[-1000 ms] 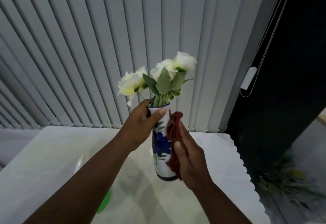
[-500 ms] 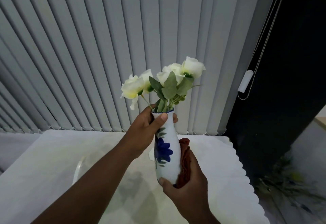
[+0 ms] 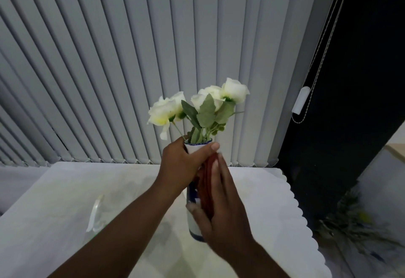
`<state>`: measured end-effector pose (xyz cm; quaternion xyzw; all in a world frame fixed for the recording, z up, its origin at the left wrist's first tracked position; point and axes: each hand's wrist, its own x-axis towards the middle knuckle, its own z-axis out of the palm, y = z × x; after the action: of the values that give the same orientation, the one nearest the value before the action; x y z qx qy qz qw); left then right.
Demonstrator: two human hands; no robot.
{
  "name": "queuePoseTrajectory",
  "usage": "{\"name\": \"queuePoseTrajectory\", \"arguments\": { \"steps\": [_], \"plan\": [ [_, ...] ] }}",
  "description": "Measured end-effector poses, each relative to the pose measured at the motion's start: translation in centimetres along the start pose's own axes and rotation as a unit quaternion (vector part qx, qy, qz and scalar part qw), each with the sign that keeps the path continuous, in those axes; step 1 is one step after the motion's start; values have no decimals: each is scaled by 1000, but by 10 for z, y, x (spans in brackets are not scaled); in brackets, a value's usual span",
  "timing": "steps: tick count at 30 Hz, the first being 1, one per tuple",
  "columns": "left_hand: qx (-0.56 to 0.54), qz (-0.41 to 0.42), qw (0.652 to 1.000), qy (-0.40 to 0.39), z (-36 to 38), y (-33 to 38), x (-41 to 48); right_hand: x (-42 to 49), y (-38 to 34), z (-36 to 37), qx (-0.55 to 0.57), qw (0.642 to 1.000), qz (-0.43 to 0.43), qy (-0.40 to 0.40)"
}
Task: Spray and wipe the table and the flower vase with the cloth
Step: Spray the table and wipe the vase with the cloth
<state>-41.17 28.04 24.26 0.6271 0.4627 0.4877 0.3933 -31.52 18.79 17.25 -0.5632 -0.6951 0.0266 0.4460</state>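
Observation:
A white vase with a blue flower pattern (image 3: pixel 193 220) is held up above the white table (image 3: pixel 54 194). White roses (image 3: pixel 234 89) with green leaves stand in it. My left hand (image 3: pixel 182 166) grips the vase's neck just below the rim. My right hand (image 3: pixel 221 207) presses a dark red cloth (image 3: pixel 206 181) flat against the side of the vase, fingers stretched upward, thumb on the vase's front. Most of the vase body is hidden behind my hands and the cloth.
A clear spray bottle (image 3: pixel 95 214) lies on the table to the left, partly hidden by my left forearm. Grey vertical blinds (image 3: pixel 109 69) hang behind the table. The table's scalloped right edge (image 3: pixel 300 209) borders a dark gap with a blind cord weight (image 3: pixel 300 102).
My right hand has slid the cloth up from the vase's lower side to its upper body. The vase stays gripped at the neck by my left hand.

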Motion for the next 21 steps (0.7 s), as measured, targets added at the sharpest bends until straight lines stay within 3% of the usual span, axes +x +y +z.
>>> {"name": "queuePoseTrajectory", "arguments": {
  "steps": [4, 8, 10, 13, 16, 21],
  "plan": [
    [-48, -3, 999, -19, -5, 1, 0, 21, 13, -12, 183, 979, 70, -51],
    [-127, -15, 991, -43, -15, 5, 8, -9, 24, -9, 262, 948, 146, -107],
    [-152, -26, 986, -57, -19, 4, 9, -28, 22, 0, 249, 954, 136, -101],
    [-166, -35, 983, -77, -18, 1, 7, -42, 14, 13, 197, 972, 123, -29],
    [-108, -20, 992, -65, -14, 1, 4, -45, 12, 16, 151, 979, 137, 24],
    [-44, -12, 997, 68, -5, 2, -2, -41, 8, 17, 58, 988, 145, 16]
  ]
}}
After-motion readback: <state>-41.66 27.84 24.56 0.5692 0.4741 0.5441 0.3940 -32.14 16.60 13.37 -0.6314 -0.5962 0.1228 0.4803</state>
